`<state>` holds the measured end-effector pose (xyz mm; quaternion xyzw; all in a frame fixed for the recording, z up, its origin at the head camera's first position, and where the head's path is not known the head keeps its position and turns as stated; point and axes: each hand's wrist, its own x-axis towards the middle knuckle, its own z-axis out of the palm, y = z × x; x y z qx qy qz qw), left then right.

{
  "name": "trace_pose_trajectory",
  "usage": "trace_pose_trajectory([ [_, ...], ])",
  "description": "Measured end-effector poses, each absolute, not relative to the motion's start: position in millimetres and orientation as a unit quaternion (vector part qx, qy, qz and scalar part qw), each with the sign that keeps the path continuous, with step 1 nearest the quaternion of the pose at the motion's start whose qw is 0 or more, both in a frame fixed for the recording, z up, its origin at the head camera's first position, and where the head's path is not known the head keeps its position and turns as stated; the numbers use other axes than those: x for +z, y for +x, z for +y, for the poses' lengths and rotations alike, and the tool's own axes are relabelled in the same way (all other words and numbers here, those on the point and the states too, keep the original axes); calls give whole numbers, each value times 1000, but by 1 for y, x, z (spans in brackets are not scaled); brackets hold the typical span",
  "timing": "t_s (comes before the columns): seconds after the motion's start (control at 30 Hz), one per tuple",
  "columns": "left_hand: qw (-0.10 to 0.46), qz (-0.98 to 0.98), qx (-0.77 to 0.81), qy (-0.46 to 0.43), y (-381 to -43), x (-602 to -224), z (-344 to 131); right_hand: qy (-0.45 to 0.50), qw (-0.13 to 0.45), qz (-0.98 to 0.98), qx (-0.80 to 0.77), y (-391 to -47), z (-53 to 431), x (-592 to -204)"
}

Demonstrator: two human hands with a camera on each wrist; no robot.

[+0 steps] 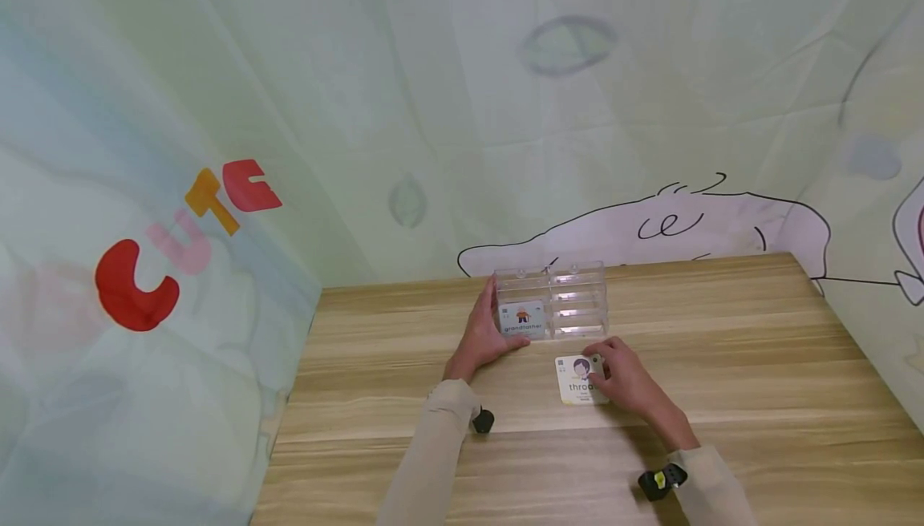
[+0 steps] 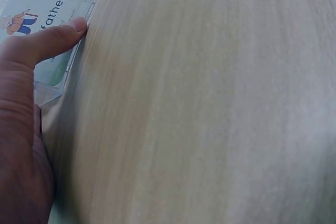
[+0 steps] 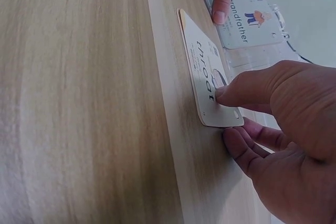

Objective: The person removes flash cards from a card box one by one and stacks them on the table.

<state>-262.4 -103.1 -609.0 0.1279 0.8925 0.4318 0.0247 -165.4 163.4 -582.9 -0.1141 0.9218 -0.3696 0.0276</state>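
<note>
A clear plastic card holder (image 1: 578, 298) with two columns of compartments sits at the back of the table. In its left column stands a "grandfather" flash card (image 1: 521, 321). My left hand (image 1: 482, 333) holds the holder's left side, thumb across the front lower edge, as the left wrist view also shows; its other fingers are mostly hidden there. In front of the right column, my right hand (image 1: 626, 375) pinches a "throat" flash card (image 3: 202, 69) at its right edge, thumb on top and fingers under it. More than one card layer shows at that card's edge in the right wrist view.
The wooden table (image 1: 375, 382) meets a printed curtain (image 1: 433, 109) right behind the holder. More curtain, with coloured letters, hangs along the left side. A black wrist device (image 1: 662, 481) is strapped at my right sleeve, another (image 1: 483, 420) at my left.
</note>
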Motion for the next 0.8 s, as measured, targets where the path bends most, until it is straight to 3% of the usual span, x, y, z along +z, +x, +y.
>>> trace_pose_trajectory([
  [0.8, 19, 889, 438, 134, -262, -609, -103, -134, 28, 924, -358, -165, 165, -584],
])
